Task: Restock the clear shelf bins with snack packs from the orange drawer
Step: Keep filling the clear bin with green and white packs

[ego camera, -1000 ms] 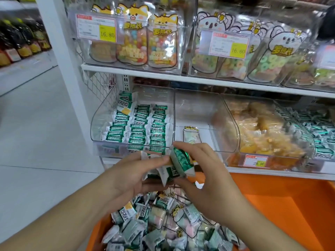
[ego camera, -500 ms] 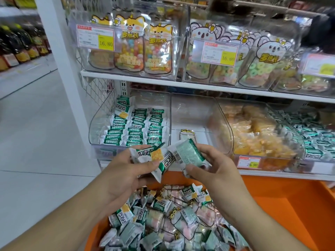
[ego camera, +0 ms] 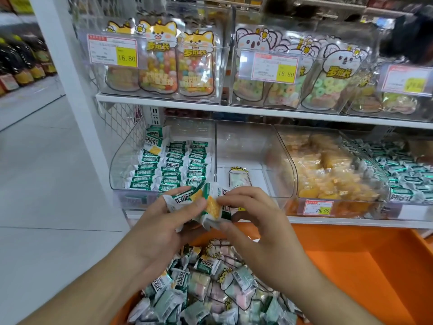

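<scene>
Both hands meet above the orange drawer (ego camera: 351, 266), in front of the lower shelf. My left hand (ego camera: 164, 231) grips a small stack of green-and-white snack packs (ego camera: 185, 199). My right hand (ego camera: 255, 228) pinches another pack (ego camera: 214, 209) with a yellow picture, pressed against that stack. The drawer's left part holds a heap of green packs and pastel marshmallow packs (ego camera: 206, 289). Just behind the hands, the left clear bin (ego camera: 121, 160) holds neat rows of the same green packs (ego camera: 173, 165). The middle clear bin (ego camera: 243, 141) holds only one pastel pack (ego camera: 239, 177).
To the right, a clear bin of yellow snacks (ego camera: 328, 174) and one of green packs (ego camera: 403, 170). The upper shelf (ego camera: 234, 109) carries bins of animal-shaped candy bags with price tags. A white shelf post (ego camera: 70, 90) and tiled aisle floor (ego camera: 42, 184) lie left.
The right hand turned its pack over and brought it against the left hand's stack. Both hands rose slightly toward the left bin.
</scene>
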Motion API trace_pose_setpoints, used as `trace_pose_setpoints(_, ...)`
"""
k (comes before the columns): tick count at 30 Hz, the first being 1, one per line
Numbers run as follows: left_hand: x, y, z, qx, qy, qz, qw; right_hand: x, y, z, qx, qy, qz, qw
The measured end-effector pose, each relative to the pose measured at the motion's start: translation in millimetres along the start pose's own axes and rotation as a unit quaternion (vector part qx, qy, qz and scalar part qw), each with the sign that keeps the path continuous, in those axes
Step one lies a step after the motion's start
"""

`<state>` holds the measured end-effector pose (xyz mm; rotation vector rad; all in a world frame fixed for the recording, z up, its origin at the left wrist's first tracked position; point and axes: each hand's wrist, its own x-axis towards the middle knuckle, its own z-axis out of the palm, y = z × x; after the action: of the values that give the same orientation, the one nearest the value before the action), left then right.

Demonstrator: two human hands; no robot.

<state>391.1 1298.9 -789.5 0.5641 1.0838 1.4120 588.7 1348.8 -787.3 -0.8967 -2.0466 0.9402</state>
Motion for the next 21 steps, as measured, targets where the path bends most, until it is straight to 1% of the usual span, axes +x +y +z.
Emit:
trace_pose_setpoints(1, -0.4, 0.2, 0.1, -0.001, 0.008, 0.001, 1.0, 0.2, -1.3, 0.0, 0.037, -0.002, 0.014, 0.999)
trace_pose_setpoints(3, -1.0, 0.1, 0.4, 0.0, 0.014, 0.005, 1.0, 1.2, -3.8, 0.3, 0.101, 0.026, 0.068, 0.992)
trace_pose_setpoints(5, -2.5, 0.5, 1.4, 0.004, 0.009, 0.007, 1.0, 3.1, -3.7, 0.6, 0.167, 0.074, 0.161, 0.97)
trace_pose_setpoints(6, -3.1, 0.5, 2.1, 0.01, 0.004, 0.009, 1.0, 4.3, -4.4, 0.4, 0.184, 0.08, 0.209, 0.957)
trace_pose_setpoints(8, -5.8, -0.4, 5.1, 0.025, -0.01, 0.013, 1.0, 6.2, -0.9, 1.3, 0.25, 0.033, 0.285, 0.925)
trace_pose_setpoints(10, -8.5, -1.7, 8.5, 0.038, -0.023, 0.016, 0.999, 5.6, 0.7, 3.6, 0.364, -0.036, 0.328, 0.871)
trace_pose_setpoints(11, -8.7, -2.0, 9.2, 0.042, -0.026, 0.016, 0.999, 4.6, 1.2, 3.8, 0.402, -0.049, 0.332, 0.852)
trace_pose_setpoints(12, -8.2, -1.6, 9.0, 0.045, -0.029, 0.015, 0.998, 4.0, 1.1, 3.3, 0.419, -0.049, 0.331, 0.844)
trace_pose_setpoints(16, -4.2, 3.0, 6.4, 0.059, -0.046, -0.003, 0.997, 5.9, 1.2, -0.8, 0.445, 0.004, 0.307, 0.841)
trace_pose_setpoints(17, -4.2, 3.3, 6.5, 0.059, -0.047, -0.01, 0.997, 6.6, -0.4, -2.3, 0.448, 0.006, 0.298, 0.843)
trace_pose_setpoints(19, -2.6, 1.7, 4.8, 0.059, -0.033, -0.022, 0.997, 8.4, -0.3, -5.1, 0.446, 0.017, 0.293, 0.845)
trace_pose_setpoints(21, -0.9, 1.4, 2.7, 0.08, -0.004, -0.028, 0.996, 10.7, 2.1, -8.6, 0.447, 0.047, 0.294, 0.843)
